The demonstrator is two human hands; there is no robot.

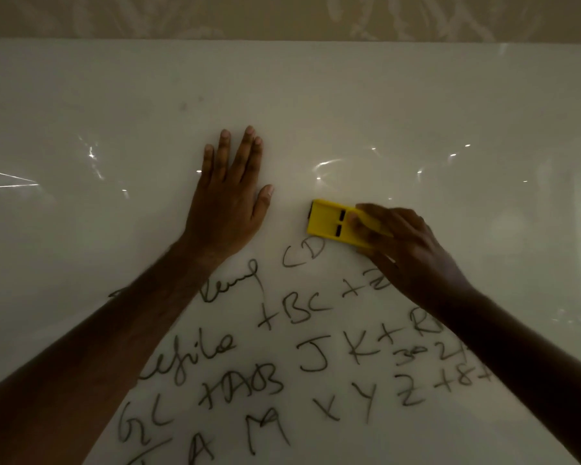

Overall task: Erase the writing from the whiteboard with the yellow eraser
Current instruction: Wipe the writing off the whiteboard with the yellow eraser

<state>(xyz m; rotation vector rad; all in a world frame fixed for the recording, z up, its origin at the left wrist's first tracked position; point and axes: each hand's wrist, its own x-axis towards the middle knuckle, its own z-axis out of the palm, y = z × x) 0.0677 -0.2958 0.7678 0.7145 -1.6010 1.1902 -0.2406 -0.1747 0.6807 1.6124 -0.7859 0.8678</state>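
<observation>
A glossy whiteboard [383, 95] fills the view. Black handwriting [309, 347] of letters and sums covers its lower middle, between my two forearms. My right hand [406, 250] grips the yellow eraser [329, 223] and presses it on the board just above the letters "CD". The eraser's right end is hidden under my fingers. My left hand [228, 203] lies flat on the board to the left of the eraser, fingers stretched out and holding nothing. Parts of the writing are hidden under both arms.
The board's upper half carries no writing, only light reflections. Above its top edge runs a beige patterned wall [282, 15].
</observation>
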